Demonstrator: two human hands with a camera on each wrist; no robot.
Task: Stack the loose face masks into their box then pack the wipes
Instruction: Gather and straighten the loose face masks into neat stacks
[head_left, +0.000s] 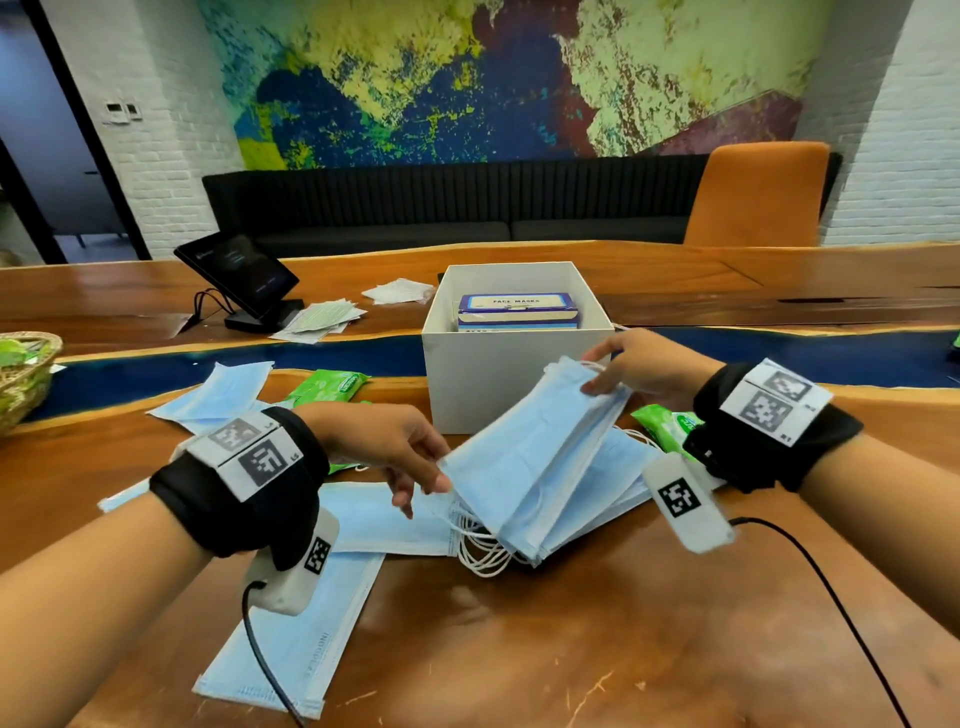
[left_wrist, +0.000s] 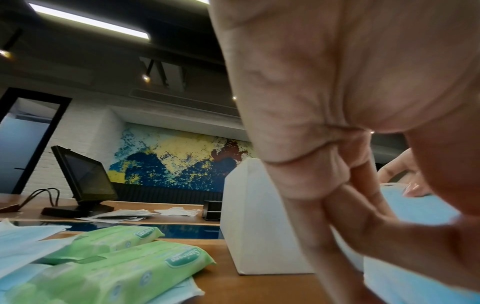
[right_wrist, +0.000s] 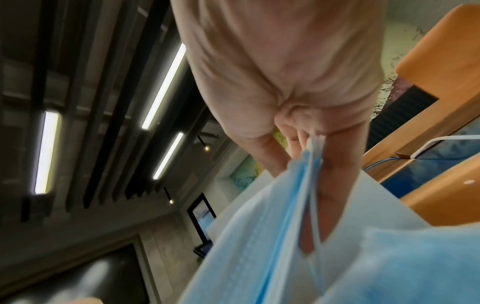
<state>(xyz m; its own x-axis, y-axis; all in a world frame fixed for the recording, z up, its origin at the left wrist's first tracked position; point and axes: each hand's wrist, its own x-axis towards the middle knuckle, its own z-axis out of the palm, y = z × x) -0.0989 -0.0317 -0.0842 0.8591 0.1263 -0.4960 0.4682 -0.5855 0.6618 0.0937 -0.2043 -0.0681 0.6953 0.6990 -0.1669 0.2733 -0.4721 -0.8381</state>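
Near the tabletop's front edge, before the white box (head_left: 493, 384) holding the mask box (head_left: 518, 310), I'm squaring a stack of masks (head_left: 524, 467); my right hand (head_left: 644, 364) and left hand (head_left: 400, 441) pinch its ends. Next: lift it in; wipes (head_left: 332, 387) wait.

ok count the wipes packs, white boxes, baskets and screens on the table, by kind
green wipes packs: 3 plainly seen
white box: 1
wicker basket: 1
tablet screen: 1
total: 6
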